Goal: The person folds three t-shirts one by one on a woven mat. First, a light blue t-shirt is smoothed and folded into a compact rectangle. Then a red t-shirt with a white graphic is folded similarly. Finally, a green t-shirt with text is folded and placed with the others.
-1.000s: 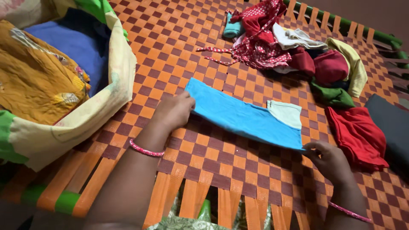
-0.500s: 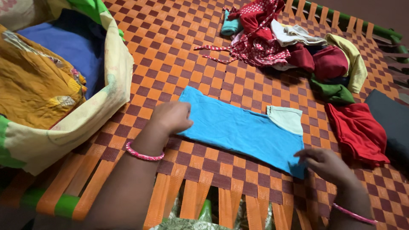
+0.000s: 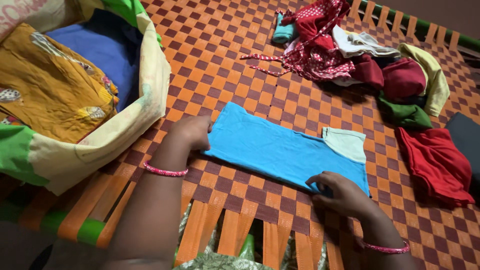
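A folded bright blue cloth (image 3: 272, 147) with a pale green patch (image 3: 346, 143) at its right end lies flat on the orange and brown woven cot (image 3: 235, 75). My left hand (image 3: 188, 132) rests on the cloth's left end, fingers curled over its edge. My right hand (image 3: 338, 192) presses on the cloth's near edge, towards its right end. Both wrists carry pink bangles.
A heap of mixed clothes (image 3: 350, 55), mostly red, white, yellow and green, lies at the far right. A folded red cloth (image 3: 436, 162) and a dark cloth (image 3: 465, 135) lie right of the blue one. A cream sack (image 3: 100, 145) holding yellow and blue fabric sits at left.
My right hand slid left along the cloth's near edge and now lies on it. My left hand shifted slightly left on the other end. The cloth has been pulled flatter.
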